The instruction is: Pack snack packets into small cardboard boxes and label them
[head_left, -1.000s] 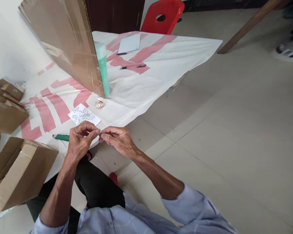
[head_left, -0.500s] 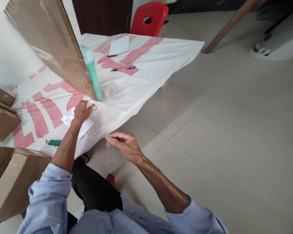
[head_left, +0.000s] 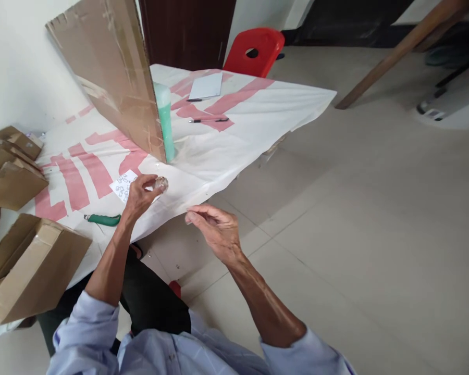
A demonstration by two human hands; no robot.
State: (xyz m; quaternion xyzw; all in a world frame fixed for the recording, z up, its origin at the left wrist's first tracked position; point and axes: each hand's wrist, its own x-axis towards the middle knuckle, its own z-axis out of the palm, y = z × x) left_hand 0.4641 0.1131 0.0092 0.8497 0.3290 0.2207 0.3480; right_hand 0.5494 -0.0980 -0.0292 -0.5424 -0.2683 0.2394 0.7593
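My left hand [head_left: 140,197] is above the near edge of the table, its thumb and fingers closed on a small, round, shiny clear thing [head_left: 161,184]. Beneath that hand lies a white sheet with small drawn shapes [head_left: 121,186], partly covered by it. Just past the table's front edge is my right hand [head_left: 214,229], thumb and forefinger pinched together. Whatever may be between those fingertips is too small to make out. A green-handled tool [head_left: 105,220] rests on the cloth beside my left forearm.
A large cardboard panel [head_left: 113,73] stands upright on the white and pink tablecloth [head_left: 203,161], with a green bottle [head_left: 166,125] against it. Farther back are a notepad [head_left: 206,86] and pens [head_left: 209,120]. Cardboard boxes [head_left: 42,271] sit at left; a red chair [head_left: 254,52] stands behind.
My left hand has lifted from the sheet with the small shiny thing in its fingers. My right hand stays pinched near the table edge. The view has shifted slightly.
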